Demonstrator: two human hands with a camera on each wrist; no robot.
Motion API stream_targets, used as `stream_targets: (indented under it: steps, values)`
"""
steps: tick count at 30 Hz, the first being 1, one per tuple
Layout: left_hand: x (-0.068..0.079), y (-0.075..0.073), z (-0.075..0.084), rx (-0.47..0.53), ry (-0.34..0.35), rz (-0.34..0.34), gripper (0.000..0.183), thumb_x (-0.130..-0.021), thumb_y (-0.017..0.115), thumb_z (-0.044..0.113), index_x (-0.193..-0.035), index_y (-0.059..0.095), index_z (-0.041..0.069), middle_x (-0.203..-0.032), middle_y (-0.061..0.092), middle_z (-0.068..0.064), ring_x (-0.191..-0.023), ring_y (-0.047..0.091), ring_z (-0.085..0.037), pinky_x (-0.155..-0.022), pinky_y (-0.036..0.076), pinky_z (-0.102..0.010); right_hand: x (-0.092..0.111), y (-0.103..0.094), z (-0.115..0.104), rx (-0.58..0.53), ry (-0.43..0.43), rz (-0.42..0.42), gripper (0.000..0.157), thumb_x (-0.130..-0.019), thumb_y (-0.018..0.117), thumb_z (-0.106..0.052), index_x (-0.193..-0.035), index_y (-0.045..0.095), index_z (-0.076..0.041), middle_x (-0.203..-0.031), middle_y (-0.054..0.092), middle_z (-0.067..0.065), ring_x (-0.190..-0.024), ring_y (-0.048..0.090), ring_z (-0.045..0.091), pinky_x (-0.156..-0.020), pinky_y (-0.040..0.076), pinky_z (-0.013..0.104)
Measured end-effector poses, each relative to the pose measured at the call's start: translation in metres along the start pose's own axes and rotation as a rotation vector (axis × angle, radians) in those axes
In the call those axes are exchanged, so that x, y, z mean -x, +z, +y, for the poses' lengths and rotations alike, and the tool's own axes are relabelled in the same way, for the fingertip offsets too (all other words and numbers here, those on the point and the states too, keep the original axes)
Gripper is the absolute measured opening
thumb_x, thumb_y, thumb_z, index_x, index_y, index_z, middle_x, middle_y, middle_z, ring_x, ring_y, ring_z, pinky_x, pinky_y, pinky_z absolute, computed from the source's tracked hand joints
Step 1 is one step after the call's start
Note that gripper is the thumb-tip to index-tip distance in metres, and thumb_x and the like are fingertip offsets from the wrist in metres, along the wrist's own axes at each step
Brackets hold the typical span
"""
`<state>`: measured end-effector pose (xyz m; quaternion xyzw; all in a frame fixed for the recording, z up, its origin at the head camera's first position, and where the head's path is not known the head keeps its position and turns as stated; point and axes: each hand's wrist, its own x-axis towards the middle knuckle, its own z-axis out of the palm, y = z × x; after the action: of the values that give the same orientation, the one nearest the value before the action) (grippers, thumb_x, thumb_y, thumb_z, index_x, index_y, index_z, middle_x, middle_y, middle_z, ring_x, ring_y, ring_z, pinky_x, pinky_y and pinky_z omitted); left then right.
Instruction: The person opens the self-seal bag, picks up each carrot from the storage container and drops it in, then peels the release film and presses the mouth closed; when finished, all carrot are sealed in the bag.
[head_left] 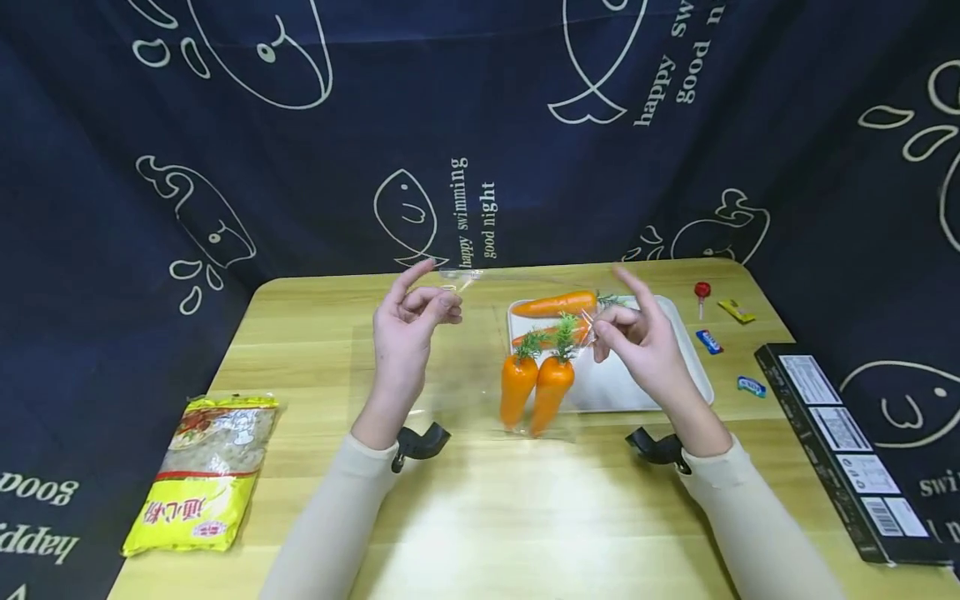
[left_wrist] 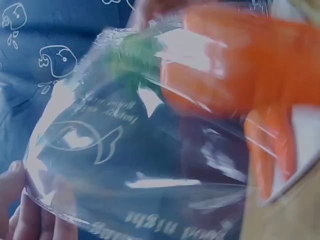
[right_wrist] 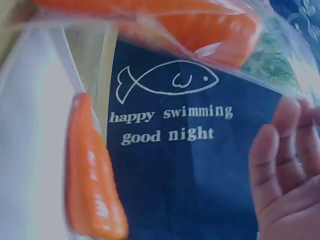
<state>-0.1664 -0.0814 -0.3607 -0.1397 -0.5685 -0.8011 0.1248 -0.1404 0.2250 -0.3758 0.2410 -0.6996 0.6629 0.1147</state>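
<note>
Both hands hold up a clear plastic bag by its upper corners, above the table. The left hand pinches the left corner between thumb and curled fingers, its index finger raised. At the other corner, the right hand pinches the film, index finger also extended. Two carrots with green tops hang inside the bag, a left one and a right one, tops upward. Behind the bag is a white tray bearing an upper carrot and a lower carrot, partly covered by the bagged ones.
A yellow food packet lies at the table's left. On the right are a red lollipop, a yellow candy, a blue candy, another wrapped candy and a long black box. A dark patterned cloth hangs behind.
</note>
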Motion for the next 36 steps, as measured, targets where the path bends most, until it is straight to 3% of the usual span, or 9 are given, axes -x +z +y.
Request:
stream_targets:
  steps: [4, 8, 13, 15, 17, 20, 24, 29, 36]
  values:
    - [-0.001, 0.005, -0.01, 0.042, -0.089, 0.058, 0.031, -0.088, 0.077, 0.013, -0.114, 0.07, -0.002, -0.087, 0.075, -0.008, -0.077, 0.071, -0.022, -0.072, 0.063, -0.034, 0.002, -0.003, 0.012, 0.024, 0.092, 0.062, 0.027, -0.101, 0.057, -0.007, -0.125, 0.061, 0.004, -0.082, 0.065, 0.011, -0.059, 0.06, 0.022, -0.058, 0.056, 0.024]
    - [-0.003, 0.008, -0.012, 0.033, -0.072, 0.074, 0.023, -0.089, 0.076, 0.015, -0.105, 0.072, -0.001, -0.086, 0.073, -0.009, -0.075, 0.07, -0.021, -0.067, 0.063, -0.034, -0.005, 0.001, 0.013, 0.014, 0.045, 0.151, 0.027, -0.101, 0.058, -0.012, -0.098, 0.063, 0.014, -0.088, 0.063, 0.013, -0.07, 0.06, 0.022, -0.061, 0.056, 0.023]
    - [-0.004, 0.01, -0.011, 0.012, -0.046, 0.042, 0.02, -0.09, 0.075, 0.019, -0.102, 0.072, 0.004, -0.092, 0.071, -0.01, -0.079, 0.069, -0.021, -0.064, 0.063, -0.037, -0.016, 0.013, 0.016, 0.12, 0.064, 0.265, 0.026, -0.101, 0.059, -0.016, -0.113, 0.063, 0.006, -0.114, 0.066, 0.012, -0.102, 0.062, 0.016, -0.079, 0.055, 0.018]
    - [-0.003, 0.011, -0.01, 0.0, -0.035, 0.038, 0.02, -0.09, 0.075, 0.02, -0.101, 0.072, 0.003, -0.096, 0.071, -0.013, -0.08, 0.069, -0.021, -0.065, 0.063, -0.04, -0.02, 0.022, 0.016, 0.209, 0.053, 0.272, 0.024, -0.099, 0.062, -0.015, -0.116, 0.063, 0.001, -0.115, 0.068, 0.011, -0.103, 0.063, 0.013, -0.082, 0.054, 0.017]
    - [-0.001, 0.012, -0.009, -0.012, -0.026, 0.03, 0.022, -0.09, 0.075, 0.02, -0.101, 0.072, 0.001, -0.101, 0.072, -0.014, -0.082, 0.069, -0.022, -0.067, 0.063, -0.044, -0.025, 0.035, 0.013, 0.299, -0.015, 0.262, 0.018, -0.096, 0.066, -0.011, -0.112, 0.067, -0.001, -0.108, 0.071, 0.012, -0.095, 0.064, 0.01, -0.08, 0.053, 0.016]
    - [0.001, 0.015, -0.005, -0.024, -0.016, 0.011, 0.022, -0.091, 0.074, 0.019, -0.102, 0.072, 0.0, -0.102, 0.072, -0.015, -0.085, 0.07, -0.024, -0.069, 0.063, -0.047, -0.035, 0.062, -0.001, 0.408, -0.202, 0.241, 0.013, -0.089, 0.073, -0.004, -0.102, 0.071, -0.002, -0.091, 0.072, 0.008, -0.082, 0.063, 0.011, -0.074, 0.054, 0.019]
    - [0.006, 0.019, 0.002, -0.034, -0.006, -0.009, 0.022, -0.091, 0.073, 0.016, -0.103, 0.073, -0.002, -0.102, 0.073, -0.012, -0.087, 0.07, -0.025, -0.072, 0.063, -0.045, -0.046, 0.099, -0.024, 0.492, -0.396, 0.192, 0.011, -0.088, 0.075, -0.007, -0.098, 0.074, -0.005, -0.083, 0.069, 0.003, -0.075, 0.06, 0.011, -0.068, 0.053, 0.023]
    - [0.013, 0.025, 0.008, -0.062, 0.034, -0.029, 0.023, -0.092, 0.072, 0.012, -0.107, 0.073, -0.005, -0.104, 0.073, -0.01, -0.091, 0.071, -0.024, -0.073, 0.063, -0.045, -0.053, 0.125, -0.039, 0.574, -0.486, 0.189, 0.01, -0.09, 0.072, -0.011, -0.098, 0.075, -0.006, -0.087, 0.071, 0.001, -0.079, 0.061, 0.014, -0.073, 0.052, 0.024]
    - [0.017, 0.027, 0.011, -0.162, 0.159, -0.085, 0.02, -0.092, 0.071, 0.008, -0.106, 0.074, -0.006, -0.106, 0.071, -0.016, -0.095, 0.071, -0.025, -0.072, 0.063, -0.045, -0.054, 0.127, -0.038, 0.706, -0.549, 0.205, 0.01, -0.091, 0.07, -0.009, -0.098, 0.075, -0.004, -0.088, 0.072, 0.005, -0.081, 0.062, 0.018, -0.074, 0.054, 0.026]
